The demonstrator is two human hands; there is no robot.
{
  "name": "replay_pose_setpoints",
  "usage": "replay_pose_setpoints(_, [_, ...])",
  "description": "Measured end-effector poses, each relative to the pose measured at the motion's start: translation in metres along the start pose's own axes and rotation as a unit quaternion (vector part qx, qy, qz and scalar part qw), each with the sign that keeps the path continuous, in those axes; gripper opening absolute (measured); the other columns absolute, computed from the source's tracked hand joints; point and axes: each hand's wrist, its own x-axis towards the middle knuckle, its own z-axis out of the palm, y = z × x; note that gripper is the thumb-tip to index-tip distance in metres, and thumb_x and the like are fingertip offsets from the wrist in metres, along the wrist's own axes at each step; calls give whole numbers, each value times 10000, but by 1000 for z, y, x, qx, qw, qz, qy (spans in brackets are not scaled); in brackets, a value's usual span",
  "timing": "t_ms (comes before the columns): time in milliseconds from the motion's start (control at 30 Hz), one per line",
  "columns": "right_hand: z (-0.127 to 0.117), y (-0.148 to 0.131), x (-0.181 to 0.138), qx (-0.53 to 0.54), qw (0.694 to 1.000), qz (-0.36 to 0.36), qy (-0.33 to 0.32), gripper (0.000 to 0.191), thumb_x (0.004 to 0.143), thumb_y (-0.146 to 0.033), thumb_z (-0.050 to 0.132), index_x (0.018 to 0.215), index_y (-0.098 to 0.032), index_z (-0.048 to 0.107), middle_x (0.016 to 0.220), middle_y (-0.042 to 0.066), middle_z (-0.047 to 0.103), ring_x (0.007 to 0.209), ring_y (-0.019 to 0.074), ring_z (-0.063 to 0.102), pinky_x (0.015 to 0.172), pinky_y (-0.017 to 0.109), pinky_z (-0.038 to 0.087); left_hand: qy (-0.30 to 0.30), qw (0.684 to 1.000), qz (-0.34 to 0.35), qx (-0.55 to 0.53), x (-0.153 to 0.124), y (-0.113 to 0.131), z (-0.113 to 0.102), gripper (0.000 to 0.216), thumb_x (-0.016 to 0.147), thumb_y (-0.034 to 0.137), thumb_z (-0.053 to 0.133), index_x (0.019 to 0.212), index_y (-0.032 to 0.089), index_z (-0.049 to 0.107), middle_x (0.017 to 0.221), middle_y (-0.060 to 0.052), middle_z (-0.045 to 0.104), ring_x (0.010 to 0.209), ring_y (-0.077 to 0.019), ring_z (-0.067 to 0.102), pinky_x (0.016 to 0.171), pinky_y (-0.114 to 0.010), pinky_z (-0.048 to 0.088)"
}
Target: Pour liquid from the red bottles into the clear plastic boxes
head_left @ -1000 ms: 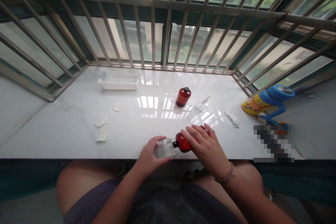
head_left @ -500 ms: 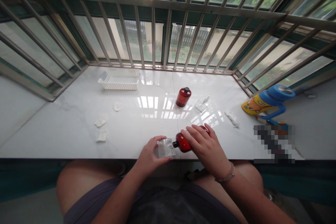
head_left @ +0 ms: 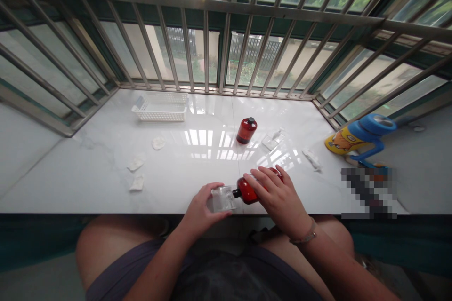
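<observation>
Near the front edge of the white marbled counter (head_left: 176, 169), my left hand (head_left: 202, 207) is wrapped round a clear square container (head_left: 222, 198). My right hand (head_left: 273, 197) grips a red bottle (head_left: 247, 191) from above, tilted on its side. The bottle's black neck (head_left: 236, 193) points left, at the mouth of the container; whether liquid flows is too small to tell. A second red bottle (head_left: 246, 131) with a dark top stands upright farther back. Beside it lies a clear plastic piece (head_left: 273, 140), its kind hard to make out.
A white perforated basket (head_left: 160, 114) sits at the back left. Crumpled white tissues (head_left: 136, 182) lie on the left, with another white scrap (head_left: 312, 160) on the right. A blue and yellow flask (head_left: 353, 135) stands by the right wall, near a blurred-out object (head_left: 369, 193). Metal bars (head_left: 222, 7) line the window.
</observation>
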Motion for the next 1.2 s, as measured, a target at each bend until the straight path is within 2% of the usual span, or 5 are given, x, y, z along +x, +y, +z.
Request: replay_pose_setpoints(1200, [-6,3,1,-8,1000,-2,1,473,1051,-137,576,1509,-254,598,1461,74,687,1394,288,564,1282,553,246,-6,1000,-2,-3,2,-5,1,698,754,347,956,1378,309,645,1438,-68,670,1350,-309,630,1140,-481,553])
